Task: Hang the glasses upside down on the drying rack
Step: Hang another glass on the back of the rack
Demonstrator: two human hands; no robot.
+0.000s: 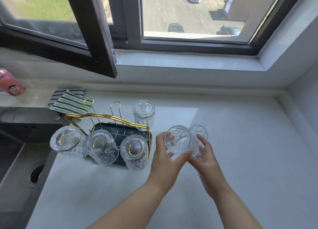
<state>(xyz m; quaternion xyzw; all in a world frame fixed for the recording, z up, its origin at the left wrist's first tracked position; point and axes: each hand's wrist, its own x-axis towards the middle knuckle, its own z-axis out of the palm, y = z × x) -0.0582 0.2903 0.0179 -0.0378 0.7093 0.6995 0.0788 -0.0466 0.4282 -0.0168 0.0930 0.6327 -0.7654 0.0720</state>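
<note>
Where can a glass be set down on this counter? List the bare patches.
Free: the white counter right of both hands, out to the wall corner, and the near strip between the sink and the forearms. Crowded: around the drying rack with its four hung glasses, and by the striped cloth.

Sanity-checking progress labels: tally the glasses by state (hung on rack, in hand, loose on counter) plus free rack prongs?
Glasses hung upside down on the drying rack: 4 ()
Glass held by both hands, left hand, right hand: 1
Glass on the counter behind it: 1
Free prongs: 2 ()
Total glasses: 6
</note>
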